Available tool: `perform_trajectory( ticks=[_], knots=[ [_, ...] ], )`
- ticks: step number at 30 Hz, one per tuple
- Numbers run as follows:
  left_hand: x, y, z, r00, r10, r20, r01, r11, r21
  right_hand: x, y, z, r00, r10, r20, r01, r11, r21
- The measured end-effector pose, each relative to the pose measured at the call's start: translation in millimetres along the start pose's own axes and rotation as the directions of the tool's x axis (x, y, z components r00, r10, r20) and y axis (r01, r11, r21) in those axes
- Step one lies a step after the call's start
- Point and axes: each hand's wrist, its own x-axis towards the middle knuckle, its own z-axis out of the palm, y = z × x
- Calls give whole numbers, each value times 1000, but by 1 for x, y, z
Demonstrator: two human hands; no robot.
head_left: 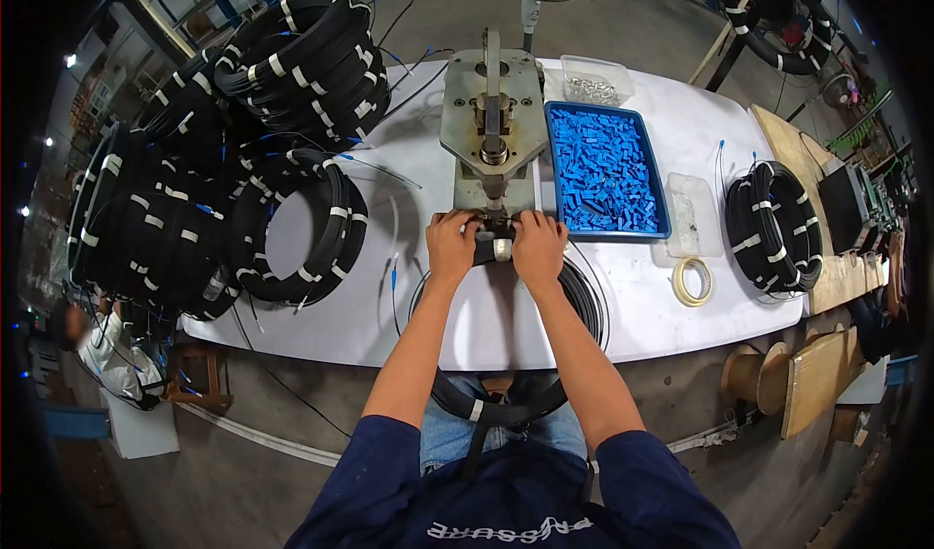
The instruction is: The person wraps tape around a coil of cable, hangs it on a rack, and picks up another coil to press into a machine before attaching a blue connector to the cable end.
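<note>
Both hands meet at the foot of a metal bench press (pixel 494 111), just under its ram. My left hand (pixel 452 245) is closed, its fingertips pinching black cable at the die. From the other side my right hand (pixel 539 247) is closed on the cable too. What sits between the fingertips is small, dark and partly hidden. Below the hands a coil of black cable (pixel 582 301) with white tape bands lies on the table and hangs over the front edge against my lap. A loose cable end with a blue connector (pixel 394 278) lies left of it.
A blue tray (pixel 665 220) of small blue clips stands right of the press, with a clear box (pixel 623 74) of metal parts behind it. A tape roll (pixel 692 281) and a cable coil (pixel 773 228) are further right. Tall stacks of coils (pixel 302 67) crowd the left.
</note>
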Motion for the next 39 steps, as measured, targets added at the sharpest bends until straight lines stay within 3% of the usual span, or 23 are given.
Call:
perform_trajectory(
  ticks=[28,39],
  knots=[
    [1,-2,1,999,33,-12,-33,999,-10,0,-1,-2,1000,-3,-28,4,999,44],
    [1,-1,0,999,-42,-1,42,997,-57,-1,-1,-2,1000,5,-12,-5,999,41]
  ],
)
